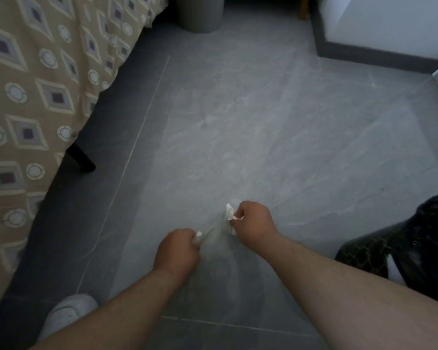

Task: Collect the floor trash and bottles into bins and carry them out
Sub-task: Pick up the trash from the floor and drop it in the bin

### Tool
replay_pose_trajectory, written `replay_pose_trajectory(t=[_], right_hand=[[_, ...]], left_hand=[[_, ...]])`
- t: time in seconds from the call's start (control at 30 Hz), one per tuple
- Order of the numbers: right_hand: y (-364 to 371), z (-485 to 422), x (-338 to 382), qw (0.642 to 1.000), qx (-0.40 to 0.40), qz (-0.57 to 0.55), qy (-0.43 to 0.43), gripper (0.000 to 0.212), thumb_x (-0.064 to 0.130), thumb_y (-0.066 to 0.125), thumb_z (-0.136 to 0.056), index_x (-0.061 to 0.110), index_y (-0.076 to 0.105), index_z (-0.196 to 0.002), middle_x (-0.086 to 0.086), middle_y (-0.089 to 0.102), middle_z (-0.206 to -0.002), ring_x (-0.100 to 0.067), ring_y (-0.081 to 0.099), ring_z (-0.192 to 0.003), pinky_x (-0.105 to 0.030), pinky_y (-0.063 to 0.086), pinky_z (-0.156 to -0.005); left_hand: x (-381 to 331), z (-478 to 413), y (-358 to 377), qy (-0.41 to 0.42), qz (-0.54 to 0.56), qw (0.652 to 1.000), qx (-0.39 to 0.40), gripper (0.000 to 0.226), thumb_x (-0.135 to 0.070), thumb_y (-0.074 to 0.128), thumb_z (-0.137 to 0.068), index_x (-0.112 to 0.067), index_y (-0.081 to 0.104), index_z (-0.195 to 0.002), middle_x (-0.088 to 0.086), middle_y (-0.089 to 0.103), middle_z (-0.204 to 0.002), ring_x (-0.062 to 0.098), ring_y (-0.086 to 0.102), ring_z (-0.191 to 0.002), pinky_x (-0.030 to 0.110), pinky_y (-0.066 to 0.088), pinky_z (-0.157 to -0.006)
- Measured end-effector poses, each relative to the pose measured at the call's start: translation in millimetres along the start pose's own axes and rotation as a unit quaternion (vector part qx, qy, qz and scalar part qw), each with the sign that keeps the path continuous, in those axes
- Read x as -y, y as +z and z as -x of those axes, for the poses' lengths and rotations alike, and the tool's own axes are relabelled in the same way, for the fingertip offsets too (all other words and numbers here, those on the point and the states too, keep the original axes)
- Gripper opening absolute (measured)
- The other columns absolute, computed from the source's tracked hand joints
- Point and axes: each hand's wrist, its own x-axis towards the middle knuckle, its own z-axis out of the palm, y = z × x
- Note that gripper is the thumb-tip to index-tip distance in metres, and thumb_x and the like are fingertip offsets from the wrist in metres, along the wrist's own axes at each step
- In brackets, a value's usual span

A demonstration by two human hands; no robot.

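Between both hands, low over the grey tile floor (276,117), a translucent film (216,239) is stretching from fist to fist. It is too blurred to tell what it is.

The right hand (250,222) is clenching round a white paper scrap (230,212), which is sticking out on its thumb side. The left hand (176,251) is also curling tight, pinching a smaller white scrap (199,234) at the edge facing the right hand. The two hands are sitting close together, with the left one nearer the body.

A grey bin (200,16) is standing well ahead of both hands, slightly to the left. A black-bagged bin (415,246) is sitting off to the right of the right forearm, near it but apart.

A patterned bedcover (31,97) is hanging well left of the left hand, with a black bed leg (81,157) showing beneath it. A white shoe (66,311) is resting on the floor just left of the left forearm, close to the body.
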Motion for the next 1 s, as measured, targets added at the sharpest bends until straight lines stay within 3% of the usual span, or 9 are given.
replay_pose_trajectory(t=[0.07,0.13,0.23,0.37,0.57,0.73,0.87,1.0], right_hand=[[-18,7,-1,1.000,-0.018,-0.013,0.008,0.028,0.026,0.063,-0.087,0.017,0.050,-0.064,-0.011,0.064,-0.084,-0.027,0.060,-0.089,-0.024,0.031,-0.066],[-39,15,1,0.999,-0.040,-0.029,0.007,0.025,0.025,0.066,-0.085,0.016,0.054,-0.065,-0.010,0.064,-0.087,-0.027,0.060,-0.093,-0.020,0.026,-0.063],[-76,35,11,0.996,-0.070,-0.046,-0.013,0.018,0.025,0.069,-0.083,0.010,0.064,-0.075,-0.011,0.066,-0.088,-0.027,0.061,-0.094,-0.020,0.026,-0.063],[-141,64,28,0.993,-0.094,-0.038,-0.058,0.015,0.025,0.071,-0.081,0.010,0.067,-0.078,-0.010,0.069,-0.093,-0.027,0.062,-0.093,-0.024,0.032,-0.066],[-243,122,25,0.984,-0.149,-0.034,-0.091,0.015,0.024,0.074,-0.077,0.016,0.063,-0.072,0.001,0.059,-0.077,-0.019,0.058,-0.079,-0.023,0.030,-0.062],[-307,181,-34,0.976,-0.206,-0.064,-0.039,0.016,0.026,0.075,-0.078,0.015,0.063,-0.075,0.002,0.059,-0.080,-0.015,0.053,-0.077,-0.022,0.030,-0.064],[-328,218,-99,0.958,-0.256,-0.125,0.028,0.018,0.022,0.075,-0.076,0.014,0.060,-0.070,0.008,0.055,-0.066,-0.008,0.049,-0.061,-0.013,0.034,-0.050],[-321,240,-157,0.924,-0.287,-0.221,0.124,0.012,0.021,0.074,-0.075,0.015,0.063,-0.076,0.012,0.058,-0.077,-0.003,0.052,-0.069,-0.017,0.037,-0.056]], left_hand=[[4,-1,-9,-0.111,0.112,0.987,-0.016,0.042,-0.031,0.059,-0.087,-0.007,0.051,-0.054,0.009,0.058,-0.060,0.030,0.062,-0.070,0.032,0.039,-0.058],[4,-2,-25,-0.188,0.220,0.956,-0.035,0.034,-0.022,0.067,-0.081,-0.008,0.056,-0.052,0.007,0.054,-0.055,0.027,0.061,-0.063,0.034,0.044,-0.057],[-15,6,-60,-0.198,0.287,0.935,-0.066,0.027,-0.010,0.067,-0.081,-0.009,0.057,-0.056,0.009,0.048,-0.055,0.019,0.043,-0.048,0.027,0.034,-0.048],[-72,22,-104,-0.149,0.331,0.929,-0.065,0.027,-0.008,0.064,-0.084,-0.009,0.054,-0.059,0.006,0.041,-0.054,0.016,0.034,-0.047,0.024,0.025,-0.046],[-184,68,-131,-0.038,0.352,0.935,-0.036,0.020,-0.010,0.065,-0.082,-0.009,0.057,-0.064,0.009,0.041,-0.058,0.018,0.035,-0.051,0.025,0.025,-0.048],[-267,105,-129,0.049,0.346,0.937,0.005,0.018,-0.008,0.064,-0.082,-0.007,0.054,-0.067,0.008,0.035,-0.059,0.016,0.032,-0.053,0.025,0.022,-0.047],[-320,123,-97,0.108,0.311,0.943,0.050,0.021,-0.012,0.062,-0.081,-0.011,0.050,-0.064,0.008,0.035,-0.058,0.017,0.031,-0.054,0.028,0.024,-0.050],[-360,141,-45,0.146,0.244,0.954,0.093,0.034,-0.017,0.061,-0.083,-0.013,0.045,-0.054,-0.001,0.038,-0.046,0.014,0.034,-0.044,0.020,0.027,-0.046]])
